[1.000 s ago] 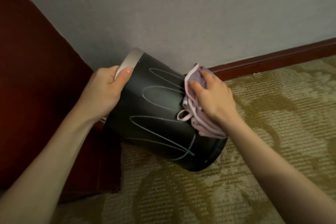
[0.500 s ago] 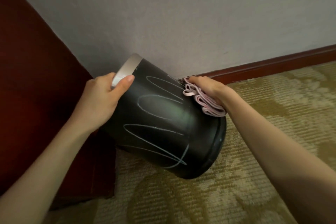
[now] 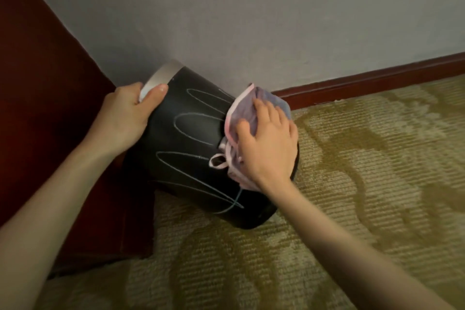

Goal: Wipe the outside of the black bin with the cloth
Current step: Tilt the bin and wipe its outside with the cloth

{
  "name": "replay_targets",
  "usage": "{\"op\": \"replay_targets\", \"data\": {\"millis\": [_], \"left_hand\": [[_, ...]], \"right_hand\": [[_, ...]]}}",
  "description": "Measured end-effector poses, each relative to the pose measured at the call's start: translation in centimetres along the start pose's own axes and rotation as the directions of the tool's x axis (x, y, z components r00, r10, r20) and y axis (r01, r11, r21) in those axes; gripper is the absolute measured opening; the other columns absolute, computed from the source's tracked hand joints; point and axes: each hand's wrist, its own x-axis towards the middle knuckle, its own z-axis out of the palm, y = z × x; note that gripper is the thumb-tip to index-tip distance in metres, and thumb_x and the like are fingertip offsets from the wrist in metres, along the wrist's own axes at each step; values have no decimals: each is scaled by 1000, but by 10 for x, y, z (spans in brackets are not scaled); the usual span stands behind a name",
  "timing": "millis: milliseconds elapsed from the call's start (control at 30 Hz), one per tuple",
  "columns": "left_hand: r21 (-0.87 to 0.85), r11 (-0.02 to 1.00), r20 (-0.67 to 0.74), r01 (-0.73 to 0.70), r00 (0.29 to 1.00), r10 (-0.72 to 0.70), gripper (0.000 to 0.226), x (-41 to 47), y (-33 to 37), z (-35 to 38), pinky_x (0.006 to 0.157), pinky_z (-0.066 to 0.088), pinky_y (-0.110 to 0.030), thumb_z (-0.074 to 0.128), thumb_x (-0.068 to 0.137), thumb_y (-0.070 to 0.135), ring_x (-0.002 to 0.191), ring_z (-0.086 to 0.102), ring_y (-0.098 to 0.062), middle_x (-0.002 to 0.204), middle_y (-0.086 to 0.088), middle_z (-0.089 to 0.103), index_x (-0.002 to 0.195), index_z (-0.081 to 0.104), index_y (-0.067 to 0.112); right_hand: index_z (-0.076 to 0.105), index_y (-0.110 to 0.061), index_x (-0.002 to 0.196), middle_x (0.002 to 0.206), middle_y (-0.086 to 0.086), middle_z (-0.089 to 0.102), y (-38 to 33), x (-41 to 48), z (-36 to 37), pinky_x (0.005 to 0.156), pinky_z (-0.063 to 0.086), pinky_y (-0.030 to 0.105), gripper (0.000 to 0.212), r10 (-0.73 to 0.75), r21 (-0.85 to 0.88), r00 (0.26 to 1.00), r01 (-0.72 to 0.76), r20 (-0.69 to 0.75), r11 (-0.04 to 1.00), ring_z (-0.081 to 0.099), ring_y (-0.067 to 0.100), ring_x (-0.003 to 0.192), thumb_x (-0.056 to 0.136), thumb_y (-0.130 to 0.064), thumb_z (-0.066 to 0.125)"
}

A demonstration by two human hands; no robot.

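Note:
The black bin [image 3: 191, 158] is tipped on its side over the carpet, its silver rim toward the upper left and its base toward the lower right. Looping chalk-like scribbles cover its side. My left hand [image 3: 125, 116] grips the silver rim, thumb on the outside. My right hand [image 3: 266, 143] presses a folded pink and lilac cloth [image 3: 241, 113] flat against the bin's upper right side, near the base. The bin's far side and inside are hidden.
A dark red wooden cabinet [image 3: 37, 108] stands close on the left, touching or nearly touching the bin. A grey wall [image 3: 251, 20] with a red-brown skirting board [image 3: 377, 80] runs behind. Patterned olive carpet [image 3: 364, 184] spreads to the right and front.
My right hand went with the cloth over to the bin's far side, then came back onto the near upper side. The left hand has kept its hold on the rim.

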Motion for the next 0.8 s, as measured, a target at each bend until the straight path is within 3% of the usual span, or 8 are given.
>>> {"op": "replay_targets", "data": {"millis": [167, 267, 333, 467, 600, 700, 800], "left_hand": [[-35, 999, -14, 10, 1000, -11, 47, -5, 6, 2, 62, 45, -34, 43, 92, 52, 79, 62, -23, 87, -7, 65, 96, 64, 10], [-83, 995, -33, -46, 999, 43, 41, -16, 12, 1, 57, 43, -30, 45, 94, 44, 72, 63, -18, 78, -6, 67, 88, 66, 9], [-83, 994, -42, -69, 997, 65, 45, -21, 15, 1, 58, 45, -37, 46, 95, 42, 71, 63, -26, 76, -16, 66, 83, 66, 3], [-85, 993, -42, -82, 996, 78, 47, -31, 21, 2, 68, 49, -53, 47, 94, 42, 76, 63, -37, 84, -25, 67, 88, 64, -2], [-117, 981, -51, -153, 988, 148, 39, -42, 31, 5, 67, 50, -45, 50, 95, 35, 75, 65, -28, 79, -18, 69, 85, 65, 0], [-131, 972, -38, -196, 981, 192, 38, -48, 36, 7, 64, 46, -42, 50, 95, 31, 73, 65, -28, 77, -19, 68, 83, 64, -2], [-139, 963, -13, -230, 973, 230, 40, -51, 37, 6, 62, 44, -44, 49, 96, 30, 68, 63, -30, 74, -22, 66, 81, 62, -4]], "right_hand": [[40, -19, 144, 152, 6, 39, -8, -58, 16, 116, 14, 46, 62, -95, -26, 977, 92, -193, 995, 27, 26, 144, 88, -45, 39], [41, -18, 144, 152, 7, 40, -4, -51, 14, 116, 14, 46, 63, -102, -28, 976, 98, -194, 995, 29, 27, 143, 86, -44, 40], [39, -19, 144, 152, 7, 40, -3, -43, 10, 116, 14, 46, 65, -86, -16, 983, 85, -165, 996, 28, 26, 143, 84, -44, 38], [37, -21, 145, 154, 3, 37, -3, -28, 0, 117, 13, 46, 66, -50, 44, 997, 53, -63, 998, 25, 22, 144, 83, -45, 36], [48, -23, 136, 139, 4, 54, -2, 10, -18, 110, 27, 48, 63, 18, 155, 998, -27, 64, 988, 43, 24, 131, 79, -47, 34], [61, -22, 114, 120, 11, 64, 2, 43, -26, 97, 39, 47, 46, 61, 189, 965, -112, 256, 976, 54, 34, 112, 85, -49, 37], [63, -17, 91, 116, 14, 65, 6, 74, -28, 91, 43, 42, 41, 87, 224, 877, -216, 473, 950, 57, 34, 107, 88, -52, 43]]}}
